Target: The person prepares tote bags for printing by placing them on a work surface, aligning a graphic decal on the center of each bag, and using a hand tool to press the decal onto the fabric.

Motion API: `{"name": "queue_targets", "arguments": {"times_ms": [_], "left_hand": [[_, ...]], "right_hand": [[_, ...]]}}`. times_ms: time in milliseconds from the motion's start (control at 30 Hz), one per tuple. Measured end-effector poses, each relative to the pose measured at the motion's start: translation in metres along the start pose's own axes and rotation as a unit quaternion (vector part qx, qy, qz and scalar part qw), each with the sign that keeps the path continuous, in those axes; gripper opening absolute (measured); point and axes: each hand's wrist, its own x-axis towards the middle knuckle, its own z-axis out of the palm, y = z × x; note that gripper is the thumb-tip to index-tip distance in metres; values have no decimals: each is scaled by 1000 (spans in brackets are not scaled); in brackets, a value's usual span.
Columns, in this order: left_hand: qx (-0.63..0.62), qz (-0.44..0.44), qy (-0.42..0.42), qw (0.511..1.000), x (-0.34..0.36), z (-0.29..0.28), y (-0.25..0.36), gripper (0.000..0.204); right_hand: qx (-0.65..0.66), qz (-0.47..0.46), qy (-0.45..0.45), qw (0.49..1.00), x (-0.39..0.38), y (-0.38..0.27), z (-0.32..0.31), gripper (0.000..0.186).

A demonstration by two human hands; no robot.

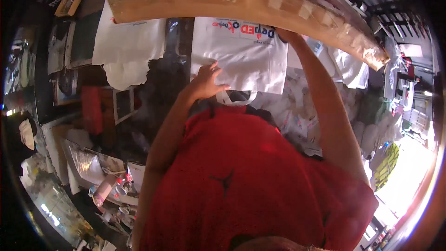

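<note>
A white bag (239,53) with blue and red print lies flat in the middle, its white handle (223,98) hanging toward my body. My left hand (206,81) rests on the bag's lower left part, fingers apart and thumb stretched toward the handle. My right hand (284,35) is at the bag's upper right corner, just under a long brown taped bar (251,0); its fingers are in shadow and partly hidden, so I cannot tell their grip.
More white sheets or bags (125,42) lie left, another white pile (348,69) right. Below right is a heap of pale material (297,107). A dark frame (124,104) stands left. A cluttered surface with bottles (114,190) is at lower left, a bright opening (409,158) at far right.
</note>
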Motion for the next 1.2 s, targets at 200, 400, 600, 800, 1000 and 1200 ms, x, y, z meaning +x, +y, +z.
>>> {"name": "queue_targets", "arguments": {"times_ms": [200,400,600,800,1000,1200], "left_hand": [[-7,5,41,999,0,15,-18,82],[18,-9,42,999,-2,10,-4,81],[47,11,57,997,0,4,3,76],[61,38,89,993,-1,13,-14,76],[124,-104,51,985,-8,-10,5,80],[134,-88,98,982,-21,-2,-4,77]], "right_hand": [[-18,47,-78,996,7,-50,-27,35],[-44,49,-143,988,-26,-96,-59,21],[10,115,-163,980,-11,-100,-34,21],[-27,63,-111,991,-9,-189,-19,23],[-25,172,-209,962,-26,-96,-56,23],[-12,88,-27,996,-46,-127,-29,24]]}}
